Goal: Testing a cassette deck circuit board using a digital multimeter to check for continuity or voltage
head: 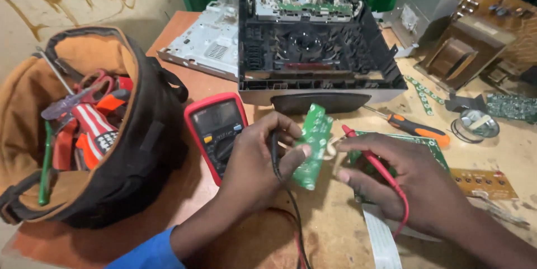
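Green PCB [312, 146] sits upright over bench, pinched w/ black probe in our left hand [260, 160]; right hand [403, 182] grips red probe [372, 163]. Rec: steady board, tips square on pads.

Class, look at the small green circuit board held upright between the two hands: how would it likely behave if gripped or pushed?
The small green circuit board looks thin and flat, so probably light and stiff. The left hand steadies it with fingertips alone, suggesting little weight. Standing on its narrow edge, it would likely tip if released.
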